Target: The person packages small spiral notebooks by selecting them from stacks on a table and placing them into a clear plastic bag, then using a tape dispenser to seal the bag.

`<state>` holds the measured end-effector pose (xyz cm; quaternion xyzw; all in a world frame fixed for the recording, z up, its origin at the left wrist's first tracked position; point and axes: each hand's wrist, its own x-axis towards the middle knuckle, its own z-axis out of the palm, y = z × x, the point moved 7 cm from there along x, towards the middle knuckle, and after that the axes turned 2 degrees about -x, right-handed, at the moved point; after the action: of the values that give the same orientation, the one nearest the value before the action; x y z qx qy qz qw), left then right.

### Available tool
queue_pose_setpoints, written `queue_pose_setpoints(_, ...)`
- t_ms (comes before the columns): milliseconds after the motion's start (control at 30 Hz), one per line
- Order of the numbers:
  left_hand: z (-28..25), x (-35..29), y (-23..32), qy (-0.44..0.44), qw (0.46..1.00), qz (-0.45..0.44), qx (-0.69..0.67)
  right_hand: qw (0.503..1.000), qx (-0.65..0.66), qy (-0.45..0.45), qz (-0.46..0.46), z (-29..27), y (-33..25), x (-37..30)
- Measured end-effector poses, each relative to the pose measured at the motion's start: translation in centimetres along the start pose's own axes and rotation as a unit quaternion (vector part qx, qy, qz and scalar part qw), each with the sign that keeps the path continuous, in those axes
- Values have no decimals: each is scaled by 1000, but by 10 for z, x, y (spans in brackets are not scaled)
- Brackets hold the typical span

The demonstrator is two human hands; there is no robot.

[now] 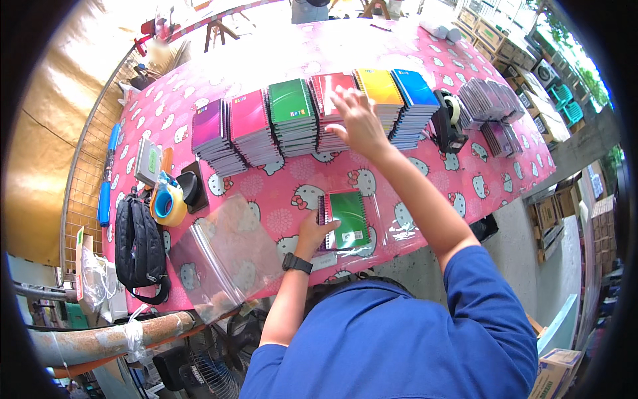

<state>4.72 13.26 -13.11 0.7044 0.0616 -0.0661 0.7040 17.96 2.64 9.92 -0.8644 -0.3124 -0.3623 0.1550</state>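
My left hand (315, 234), with a watch on its wrist, grips the left edge of a green spiral notebook (349, 221) near the front of the table. A purple edge peeks out beneath that notebook, and clear plastic lies around it. My right hand (359, 121) reaches out over the red notebook stack (328, 93), fingers spread and holding nothing; whether it touches the covers I cannot tell. In the same row stand stacks of purple (209, 126), pink (248, 113), green (291, 103), yellow (379, 88) and blue notebooks (415, 88).
Clear plastic bags (222, 256) lie left of my left hand. Farther left are a black bag (139, 243) and tape rolls (169, 205). A tape dispenser (449, 123) and wrapped packs (488, 103) stand right of the row. The pink-patterned tablecloth (262, 189) covers the table.
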Motion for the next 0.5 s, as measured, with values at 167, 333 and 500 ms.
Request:
queue_pose_setpoints(167,3,1,9,6,1000,-7,21,985,-82,-149,-38,24,28,6)
queue_pose_setpoints(333,-10,3,-13,-8,999,-45,5,861,410,64,294,-78,24,-39)
queue_pose_setpoints(500,12,3,-16,-32,953,-119,-276,676,443,-72,584,-10,13,-205)
